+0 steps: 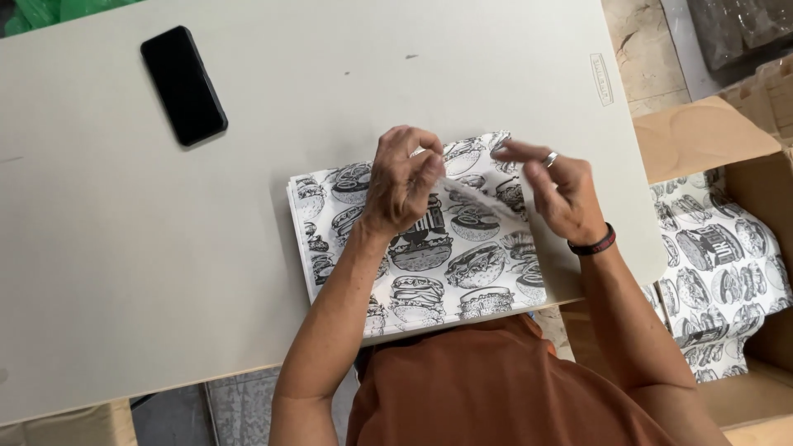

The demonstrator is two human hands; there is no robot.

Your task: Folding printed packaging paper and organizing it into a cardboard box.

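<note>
Grey table [124, 248], both hands [402, 177] on printed paper [462, 272]
</note>
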